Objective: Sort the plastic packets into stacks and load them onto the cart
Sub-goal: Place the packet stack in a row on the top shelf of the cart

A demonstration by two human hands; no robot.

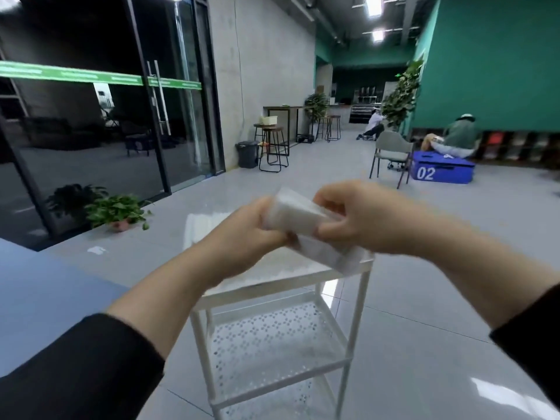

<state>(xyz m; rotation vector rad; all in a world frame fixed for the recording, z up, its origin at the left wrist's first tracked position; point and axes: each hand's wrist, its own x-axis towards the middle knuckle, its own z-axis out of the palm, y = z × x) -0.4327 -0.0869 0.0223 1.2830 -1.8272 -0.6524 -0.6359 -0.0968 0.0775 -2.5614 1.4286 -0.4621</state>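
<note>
One white metal cart (pixel 348 325) with perforated tiers is seen below the hands; three tiers are visible, and the lower two carry nothing that can be made out. On the top tier, beneath the hands, a pale layer is seen, but blur prevents it from being told whether packets lie there.

Above the cart's top tier, one bundle of clear plastic packets (pixel 298 218) is held between two hands; the number of packets in it cannot be counted because of motion blur. The left end of the bundle is gripped by the left hand (pixel 251 230), its fingers curled under and round it. The right end is pinched by the right hand (pixel 360 219), thumb and fingers closed on it. A further flap of plastic hangs from the bundle down towards the cart's far right corner.

To the left of the cart, one blue table surface (pixel 36 295) is partly shown. Beyond the cart to the left, one potted green plant (pixel 116 212) stands on the floor by glass doors. Far beyond the cart to the right, one blue box marked 02 (pixel 441 171) is seen beside one grey chair (pixel 391 153).
</note>
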